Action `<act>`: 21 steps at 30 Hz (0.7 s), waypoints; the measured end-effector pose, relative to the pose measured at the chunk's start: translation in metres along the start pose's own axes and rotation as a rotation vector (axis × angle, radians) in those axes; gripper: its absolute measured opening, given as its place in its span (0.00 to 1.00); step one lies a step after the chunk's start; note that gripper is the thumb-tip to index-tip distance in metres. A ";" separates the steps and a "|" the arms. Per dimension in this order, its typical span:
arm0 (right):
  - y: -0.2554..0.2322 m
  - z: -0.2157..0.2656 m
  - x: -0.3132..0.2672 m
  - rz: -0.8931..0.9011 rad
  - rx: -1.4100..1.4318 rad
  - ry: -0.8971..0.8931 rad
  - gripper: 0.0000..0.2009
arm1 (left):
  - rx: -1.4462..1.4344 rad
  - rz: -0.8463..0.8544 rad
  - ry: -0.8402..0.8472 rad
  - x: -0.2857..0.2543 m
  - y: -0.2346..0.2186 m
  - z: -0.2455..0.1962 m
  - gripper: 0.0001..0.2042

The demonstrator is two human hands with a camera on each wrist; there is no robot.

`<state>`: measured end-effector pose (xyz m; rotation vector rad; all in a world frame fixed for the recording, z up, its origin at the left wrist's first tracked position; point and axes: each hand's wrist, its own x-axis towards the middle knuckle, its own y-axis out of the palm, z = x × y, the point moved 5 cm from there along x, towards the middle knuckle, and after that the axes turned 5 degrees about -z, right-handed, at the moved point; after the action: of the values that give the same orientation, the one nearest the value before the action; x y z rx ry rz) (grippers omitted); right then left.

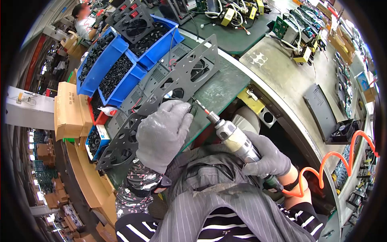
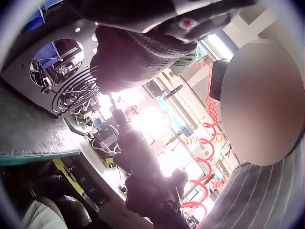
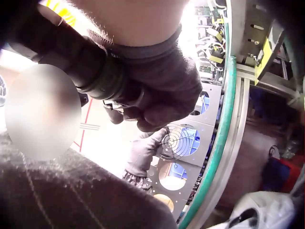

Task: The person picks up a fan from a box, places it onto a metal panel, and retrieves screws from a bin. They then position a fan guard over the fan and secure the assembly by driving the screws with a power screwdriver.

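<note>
From the head camera: a long dark grey metal fan plate (image 1: 161, 101), punched with round openings and small holes, lies slantwise across the green bench mat (image 1: 219, 92), running from near left up to far right. The left hand (image 1: 161, 131), in a grey knit glove, rests on the plate's near edge with its fingers bent down onto the metal around mid-length. The right hand (image 1: 268, 157), gloved too, is wrapped firmly round a pneumatic screwdriver (image 1: 236, 139), its red-collared bit aimed at the plate edge just beside the left fingertips. An orange coiled air hose (image 1: 334, 165) trails off to the right. Blue bins (image 1: 121, 60) of black parts sit at the far left.

Left wrist camera: the plate (image 2: 52, 81) fills the upper left, a wire fan guard showing in one opening. The gloved fingers (image 2: 138, 57) are pressed together against it. The screwdriver (image 2: 138, 167) is a dark silhouette below.

Right wrist camera: right-hand fingers (image 3: 162, 90) clamped round the tool's dark body. Beyond, the left hand (image 3: 145, 150) touches the plate (image 3: 190, 157) by a round wire grille.
</note>
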<state>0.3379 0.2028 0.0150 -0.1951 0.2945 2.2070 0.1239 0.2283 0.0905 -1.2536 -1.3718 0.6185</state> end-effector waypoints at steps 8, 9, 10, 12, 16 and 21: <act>-0.042 0.027 0.019 -0.200 0.025 0.070 0.38 | 0.228 -0.015 0.108 0.032 0.035 0.004 0.20; -0.047 0.032 0.021 -0.219 -0.019 0.084 0.38 | 0.263 -0.039 0.144 0.036 0.038 0.001 0.21; -0.051 0.036 0.023 -0.237 -0.062 0.096 0.38 | 0.300 -0.063 0.180 0.040 0.040 -0.002 0.21; -0.056 0.039 0.029 -0.238 -0.110 0.088 0.36 | 0.370 -0.039 0.172 0.045 0.044 -0.002 0.22; -0.068 0.037 0.035 -0.257 -0.128 0.072 0.34 | 0.489 0.105 0.117 0.053 0.050 -0.010 0.24; -0.071 0.029 0.037 -0.296 -0.136 0.084 0.33 | 0.535 0.050 0.182 0.044 0.049 -0.012 0.21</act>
<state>0.3710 0.2811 0.0238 -0.3823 0.1501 1.9287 0.1594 0.2798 0.0658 -0.8856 -0.9408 0.8197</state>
